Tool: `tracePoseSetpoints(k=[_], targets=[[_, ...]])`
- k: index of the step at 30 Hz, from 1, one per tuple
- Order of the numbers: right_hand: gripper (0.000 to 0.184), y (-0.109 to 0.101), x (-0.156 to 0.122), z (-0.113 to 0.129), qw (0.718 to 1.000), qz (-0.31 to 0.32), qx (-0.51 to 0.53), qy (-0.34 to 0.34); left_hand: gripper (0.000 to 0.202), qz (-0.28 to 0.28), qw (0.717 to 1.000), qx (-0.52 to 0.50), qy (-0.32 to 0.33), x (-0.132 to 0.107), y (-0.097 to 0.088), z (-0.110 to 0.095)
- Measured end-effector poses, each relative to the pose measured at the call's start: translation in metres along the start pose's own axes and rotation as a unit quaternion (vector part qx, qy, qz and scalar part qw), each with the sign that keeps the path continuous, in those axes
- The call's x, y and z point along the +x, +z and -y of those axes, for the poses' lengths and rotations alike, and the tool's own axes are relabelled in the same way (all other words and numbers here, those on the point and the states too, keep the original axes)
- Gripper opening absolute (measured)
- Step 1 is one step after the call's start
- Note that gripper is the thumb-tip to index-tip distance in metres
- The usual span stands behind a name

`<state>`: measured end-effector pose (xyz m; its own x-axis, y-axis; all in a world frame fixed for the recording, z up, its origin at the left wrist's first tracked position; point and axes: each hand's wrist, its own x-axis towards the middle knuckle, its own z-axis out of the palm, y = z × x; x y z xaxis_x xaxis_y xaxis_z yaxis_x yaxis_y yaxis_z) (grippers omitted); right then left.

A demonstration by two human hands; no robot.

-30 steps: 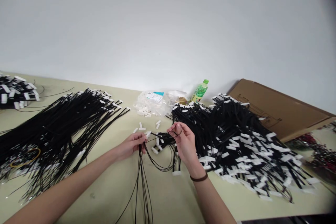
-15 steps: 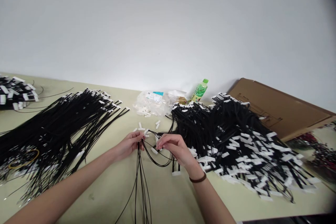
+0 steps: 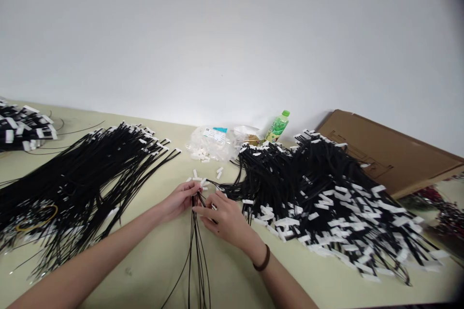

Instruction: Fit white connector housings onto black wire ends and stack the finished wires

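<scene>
My left hand (image 3: 184,199) is closed in a pinch around a white connector (image 3: 203,182) and the upper end of a bunch of black wires (image 3: 195,251). The wires hang from it toward the table's front edge. Close beside it on the right, my right hand (image 3: 223,217) has its fingers curled around part of the black wires; their exact grip is partly hidden. A few loose white connectors (image 3: 219,172) lie on the table just beyond the hands. Other black wires run from the left hand toward the heap on the right.
Long black wire bundles (image 3: 79,174) lie to the left. A large heap of black cables (image 3: 268,174) with white connectors spreads to the right. Behind are a plastic bag (image 3: 212,144) of white parts, a green bottle (image 3: 277,127) and a leaning cardboard sheet (image 3: 384,149).
My right hand has moved left and slightly down, from the wires on the right to the bunch under my left hand. My left hand has stayed almost still with its pinch.
</scene>
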<state>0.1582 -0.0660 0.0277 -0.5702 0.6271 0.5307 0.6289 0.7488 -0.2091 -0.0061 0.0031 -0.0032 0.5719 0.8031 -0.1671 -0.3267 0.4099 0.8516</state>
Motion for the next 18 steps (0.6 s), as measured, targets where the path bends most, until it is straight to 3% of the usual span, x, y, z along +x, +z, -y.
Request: tracePoseSetpoints(k=[4, 7, 10, 12, 14, 16, 18], targets=[[0.017, 0.007, 0.001, 0.003, 0.999, -0.024, -0.015, -0.018, 0.020, 0.012, 1.000, 0.007, 0.003, 0.001, -0.001, 0.002], [0.020, 0.006, 0.002, 0.001, 0.990, -0.096, 0.107, 0.007, 0.019, 0.017, 1.000, 0.017, 0.017, 0.001, -0.001, 0.002], [0.019, -0.001, 0.003, -0.003, 0.953, -0.143, 0.252, 0.092, 0.020, 0.030, 0.999, 0.039, 0.019, 0.000, 0.000, 0.001], [0.018, -0.008, 0.004, -0.008, 0.899, -0.195, 0.347, 0.183, 0.020, 0.024, 0.998, 0.048, 0.019, -0.001, 0.000, 0.000], [0.022, -0.017, 0.004, -0.016, 0.810, -0.284, 0.446, 0.254, 0.020, 0.013, 0.998, 0.055, 0.021, -0.001, 0.000, 0.000], [0.024, -0.027, 0.003, -0.026, 0.717, -0.378, 0.514, 0.282, 0.021, 0.010, 0.998, 0.062, 0.018, -0.002, 0.000, 0.000], [0.023, -0.036, 0.000, -0.037, 0.667, -0.452, 0.513, 0.297, 0.021, 0.007, 0.998, 0.068, 0.018, -0.003, 0.001, 0.000]])
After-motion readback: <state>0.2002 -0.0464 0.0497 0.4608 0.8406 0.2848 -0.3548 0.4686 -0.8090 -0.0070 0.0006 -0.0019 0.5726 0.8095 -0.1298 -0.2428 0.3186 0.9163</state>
